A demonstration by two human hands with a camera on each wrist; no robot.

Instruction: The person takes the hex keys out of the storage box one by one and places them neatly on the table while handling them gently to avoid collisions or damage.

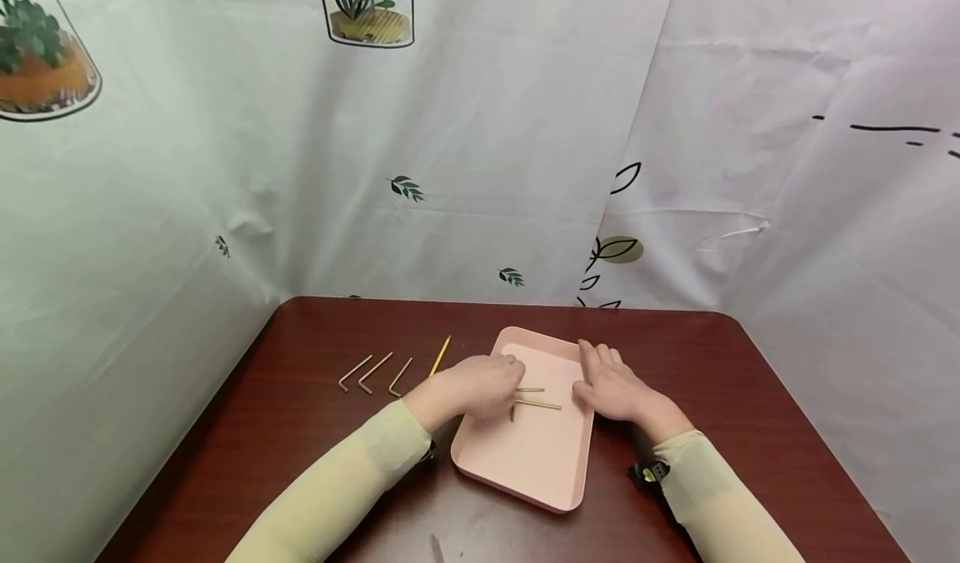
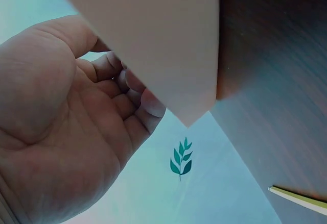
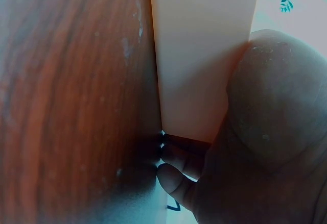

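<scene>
A pink tray (image 1: 525, 463) lies on the table. My left hand (image 1: 487, 384) reaches over its left rim with the fingers curled. At its fingertips it pinches a brass-coloured L-shaped hex key (image 1: 534, 390), whose end sticks out to the right. Just below, another hex key (image 1: 543, 405) lies in the tray. The tray wall (image 2: 168, 45) hides the left fingertips in the left wrist view. My right hand (image 1: 618, 388) holds the tray's right side, its thumb over the rim and the fingers about the far corner. That tray side (image 3: 204, 55) shows in the right wrist view.
Left of the tray, three L-shaped hex keys (image 1: 373, 371) lie in a row on the dark red table (image 1: 300, 430). A yellow pencil (image 1: 441, 353) lies between them and the tray. White patterned cloth (image 1: 465, 171) encloses the table's back and sides.
</scene>
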